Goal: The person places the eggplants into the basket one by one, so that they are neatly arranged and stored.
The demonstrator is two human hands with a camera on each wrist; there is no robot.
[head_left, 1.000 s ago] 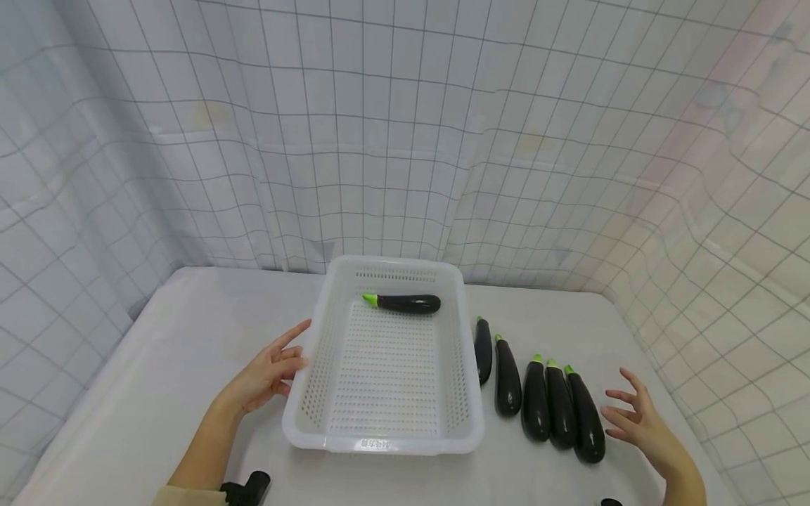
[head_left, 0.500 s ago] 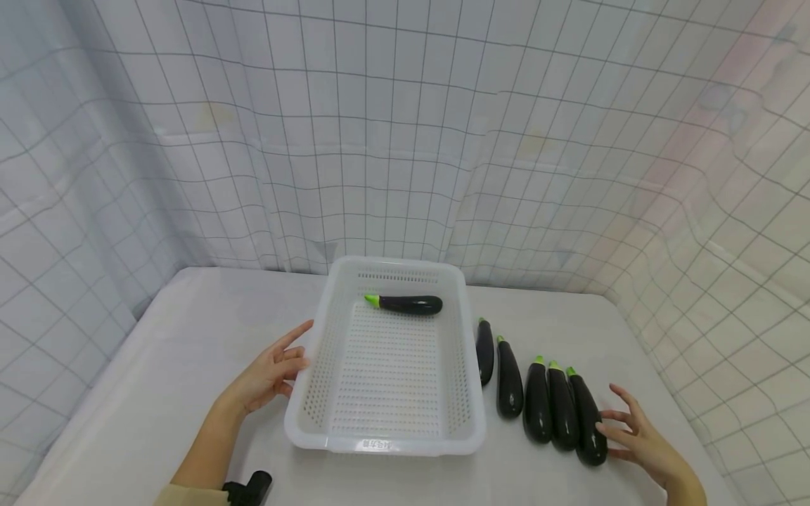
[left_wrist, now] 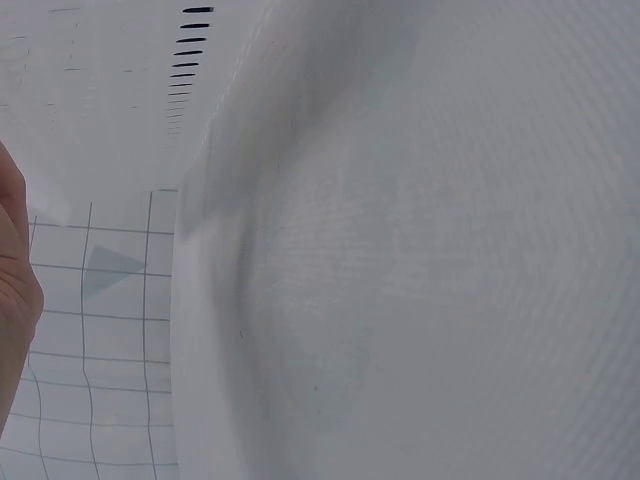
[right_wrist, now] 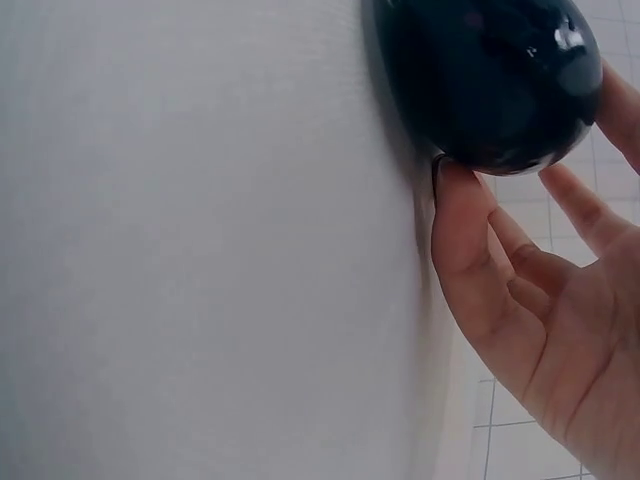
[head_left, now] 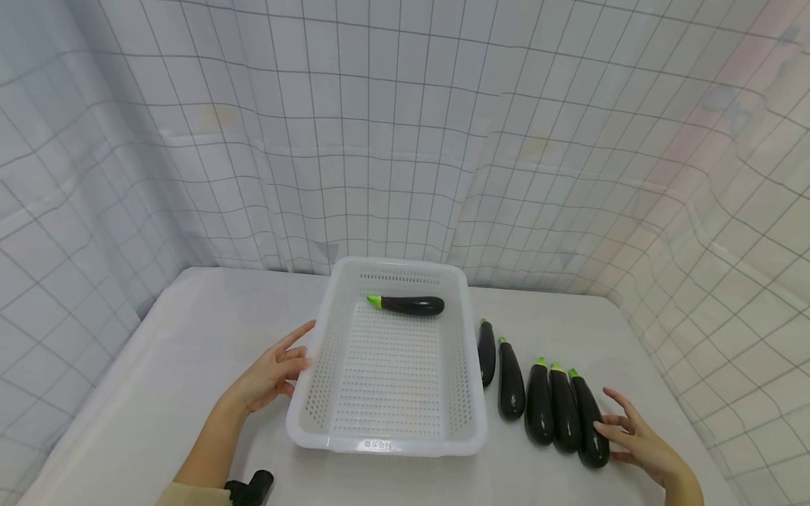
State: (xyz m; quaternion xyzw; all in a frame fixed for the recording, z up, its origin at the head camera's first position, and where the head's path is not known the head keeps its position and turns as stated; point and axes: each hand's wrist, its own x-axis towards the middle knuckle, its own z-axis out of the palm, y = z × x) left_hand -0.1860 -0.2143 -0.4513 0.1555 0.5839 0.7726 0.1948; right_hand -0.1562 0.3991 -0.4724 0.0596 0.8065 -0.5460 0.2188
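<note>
In the head view, my right hand (head_left: 635,443) holds the side of the rightmost eggplant (head_left: 588,422), a glossy black one with a green stem end. The right wrist view shows its blunt end (right_wrist: 490,80) between fingertips (right_wrist: 460,200) on different sides, still low at the tabletop. My left hand (head_left: 268,376) rests against the left side of a white perforated plastic basket (head_left: 304,422), its index finger extended along the wall. One eggplant (head_left: 413,305) lies crosswise at the far end inside the basket. Only an edge of the left hand (left_wrist: 15,280) shows in the left wrist view.
Several more eggplants lie in a row between basket and right hand, including one (head_left: 511,379) and another (head_left: 538,404). The leftmost (head_left: 486,355) is close to the basket's right wall. A white cloth covers the table (head_left: 209,316); checked curtains (head_left: 392,140) surround its back and sides.
My right hand has moved left and down onto the rightmost eggplant and now touches it. My left hand stays at the basket. The head view has shifted slightly.
</note>
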